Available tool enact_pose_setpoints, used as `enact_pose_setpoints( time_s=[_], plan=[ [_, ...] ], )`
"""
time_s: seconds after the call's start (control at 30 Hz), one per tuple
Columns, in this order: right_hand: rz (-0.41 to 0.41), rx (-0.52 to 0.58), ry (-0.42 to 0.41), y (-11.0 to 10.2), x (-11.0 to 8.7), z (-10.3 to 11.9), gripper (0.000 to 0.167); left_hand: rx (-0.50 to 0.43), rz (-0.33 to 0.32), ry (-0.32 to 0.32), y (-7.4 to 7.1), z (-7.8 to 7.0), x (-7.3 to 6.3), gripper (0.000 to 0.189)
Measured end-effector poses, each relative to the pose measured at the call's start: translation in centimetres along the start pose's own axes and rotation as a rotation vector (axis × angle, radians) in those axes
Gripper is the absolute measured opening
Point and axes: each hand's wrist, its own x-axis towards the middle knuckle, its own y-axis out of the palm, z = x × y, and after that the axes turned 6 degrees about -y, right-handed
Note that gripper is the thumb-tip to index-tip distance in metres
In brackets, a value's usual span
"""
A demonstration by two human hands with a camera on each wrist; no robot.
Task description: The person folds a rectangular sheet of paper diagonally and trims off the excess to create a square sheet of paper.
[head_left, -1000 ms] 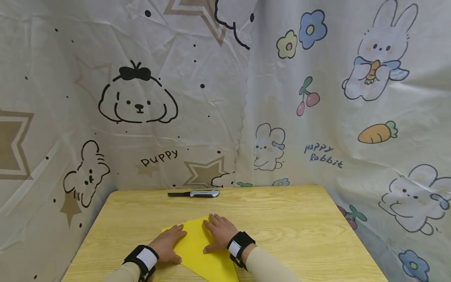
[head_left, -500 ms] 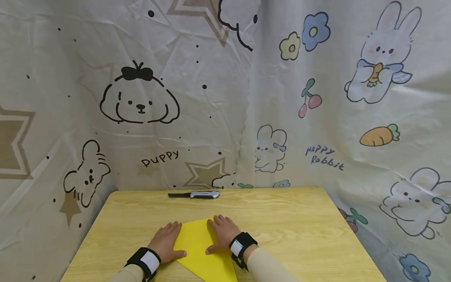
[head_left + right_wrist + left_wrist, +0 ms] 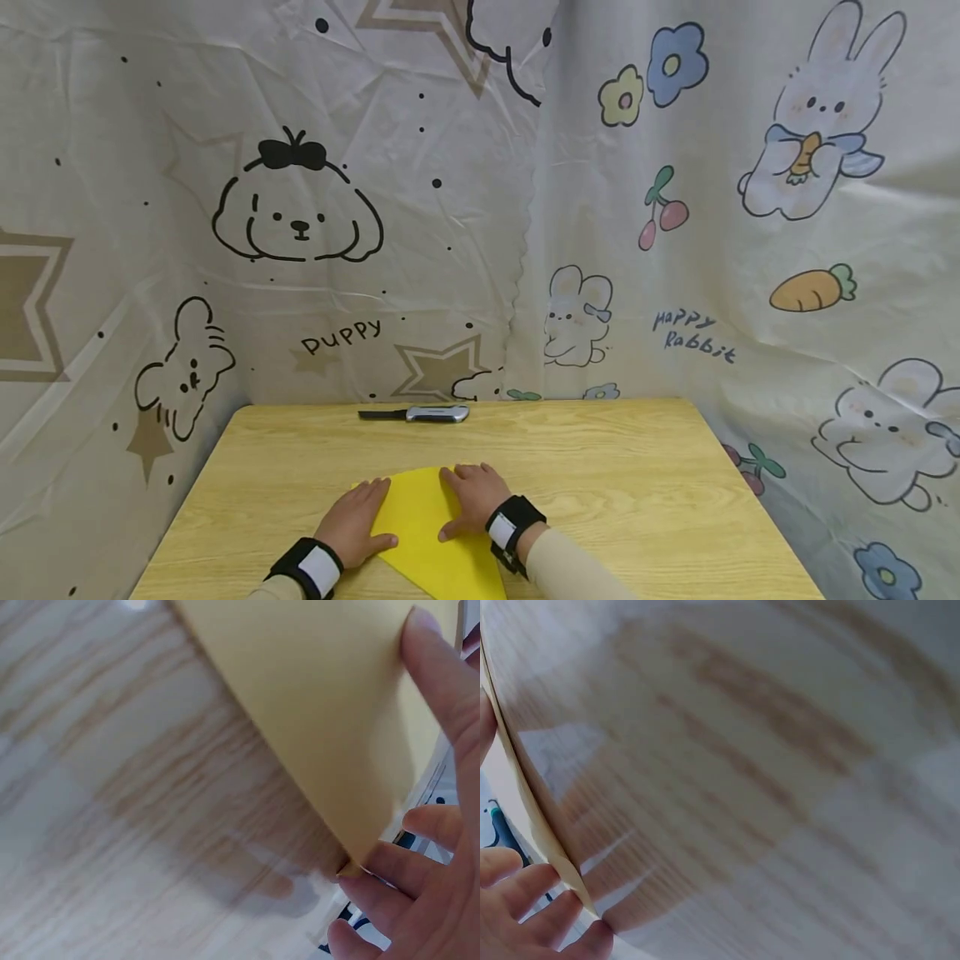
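Note:
A yellow sheet of paper [image 3: 420, 517], its outline angular like a folded sheet, lies on the table near its front, running out of the head view at the bottom. My left hand [image 3: 356, 525] rests on its left edge, fingers pointing away and thumb over the paper. On the right side my right hand [image 3: 478, 500] presses down, with fingertips at the far corner and thumb toward the middle. The right wrist view shows the paper's straight edge [image 3: 262, 735] with spread fingers [image 3: 394, 900] at its corner. In the left wrist view, fingers [image 3: 540, 915] touch a thin pale edge.
A utility knife [image 3: 435, 413] with a grey handle and dark blade lies along the table's far edge. The wood-grain table [image 3: 615, 483] ends at a cartoon-printed curtain [image 3: 465, 250] behind and at both sides. Both wrists wear black straps.
My left hand has turned so its fingers point further away, and its thumb has moved onto the paper. The right hand has stayed nearly in place, its fingertips slightly more bent.

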Motion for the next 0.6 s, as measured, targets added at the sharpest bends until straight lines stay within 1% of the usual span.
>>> enact_pose_setpoints(
  time_s=[0.13,0.23,0.3,0.43,0.53,0.6],
  plan=[
    [-0.011,-0.049,-0.017,-0.1,0.2,0.0,0.099,0.019,-0.013,0.013,-0.2,-0.4,0.2,0.092],
    [-0.014,-0.059,-0.009,0.1,0.7,-0.1,0.105,0.039,-0.026,0.025,-0.4,-0.5,0.4,0.093],
    [-0.009,-0.039,0.006,0.2,1.0,-0.3,0.104,0.038,-0.025,0.038,-0.5,-0.6,0.5,0.093],
    [0.012,0.022,0.031,0.2,1.3,-0.6,0.096,0.018,-0.011,0.049,-0.5,-0.9,0.3,0.094],
    [0.028,0.054,0.033,0.3,1.3,-0.5,0.093,0.008,-0.005,0.031,-0.4,-0.9,0.1,0.099],
    [0.024,0.066,0.029,0.1,1.4,-0.4,0.091,0.005,-0.008,0.017,-0.3,-0.8,0.1,0.105]
  ],
)
